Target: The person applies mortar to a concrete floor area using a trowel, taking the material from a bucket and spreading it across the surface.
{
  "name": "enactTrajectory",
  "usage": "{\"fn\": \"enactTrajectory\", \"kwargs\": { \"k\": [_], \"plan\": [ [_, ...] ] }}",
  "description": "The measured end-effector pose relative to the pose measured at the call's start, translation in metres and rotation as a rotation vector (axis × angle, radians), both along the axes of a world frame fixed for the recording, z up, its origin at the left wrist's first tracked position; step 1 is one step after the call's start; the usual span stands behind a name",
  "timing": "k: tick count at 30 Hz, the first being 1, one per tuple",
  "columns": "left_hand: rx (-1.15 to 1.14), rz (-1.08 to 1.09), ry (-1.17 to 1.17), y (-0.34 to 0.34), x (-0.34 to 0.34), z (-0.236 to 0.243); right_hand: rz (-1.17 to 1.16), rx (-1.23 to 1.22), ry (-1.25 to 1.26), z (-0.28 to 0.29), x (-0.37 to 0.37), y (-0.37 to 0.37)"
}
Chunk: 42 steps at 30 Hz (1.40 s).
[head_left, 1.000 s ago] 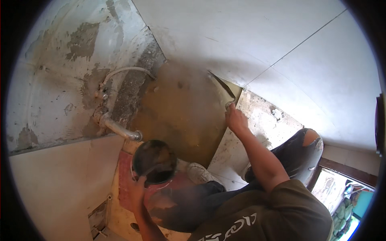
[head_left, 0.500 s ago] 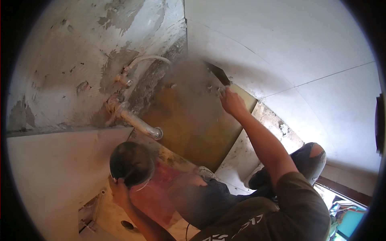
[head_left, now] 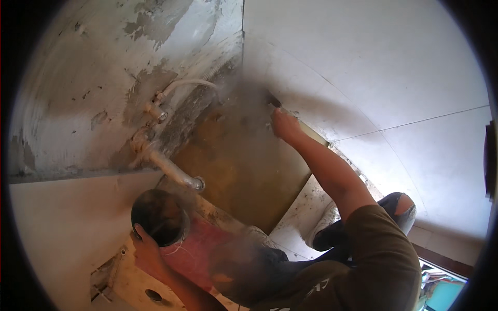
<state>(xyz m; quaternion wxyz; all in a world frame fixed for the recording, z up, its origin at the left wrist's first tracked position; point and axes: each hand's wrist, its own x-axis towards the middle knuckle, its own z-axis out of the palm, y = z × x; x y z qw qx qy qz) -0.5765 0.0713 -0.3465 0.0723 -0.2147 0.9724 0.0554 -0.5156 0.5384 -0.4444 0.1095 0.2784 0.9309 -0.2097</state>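
My right hand (head_left: 284,122) grips a dark-bladed scraper (head_left: 272,100) at the far upper edge of a dull yellow board (head_left: 238,181), against the white panel wall. Hazy dust partly hides the blade. At lower left, my left hand (head_left: 146,243) holds the rim of a black bucket (head_left: 158,212) with dark, indistinct contents, above a red sheet (head_left: 194,259).
A white elbow pipe (head_left: 171,168), valve (head_left: 154,110) and curved hose (head_left: 192,82) stick out from the patched left wall (head_left: 88,78). My bent legs in torn jeans (head_left: 389,212) are at lower right. A round hole (head_left: 153,294) pierces the pale board below.
My right hand and the scraper have moved up and leftward along the wall edge. My left hand and bucket have shifted left. The view has turned, and haze now covers more of the blade.
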Motion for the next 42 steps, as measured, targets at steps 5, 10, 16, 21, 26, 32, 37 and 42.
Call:
{"fn": "enactTrajectory", "kwargs": {
  "k": [5,10,16,21,26,32,37,42],
  "plan": [
    [0.135,0.028,0.021,-0.012,-0.011,-0.021,0.052,0.032,-0.013,-0.036,0.009,-0.001],
    [0.283,-0.024,0.195,-0.024,-0.008,-0.028,-0.105,-0.347,0.13,-0.024,0.015,-0.015],
    [0.199,-0.016,0.139,0.015,-0.001,-0.004,-0.808,-1.176,0.42,-0.079,0.014,-0.102],
    [0.136,0.065,0.051,0.0,0.004,0.004,-1.048,-1.85,0.286,-0.068,0.01,-0.197],
    [0.112,0.097,-0.06,0.01,0.008,0.002,-0.822,-1.918,0.057,-0.087,0.026,-0.175],
    [0.126,0.141,-0.066,0.003,0.008,0.005,-0.82,-1.633,0.021,-0.092,0.049,-0.16],
    [-0.057,0.018,0.035,-0.003,0.003,-0.008,-0.511,-1.561,-0.094,-0.085,0.021,-0.146],
    [-0.053,0.011,0.008,0.004,0.002,-0.006,-0.309,-1.524,-0.311,-0.066,0.012,-0.11]
  ]
}}
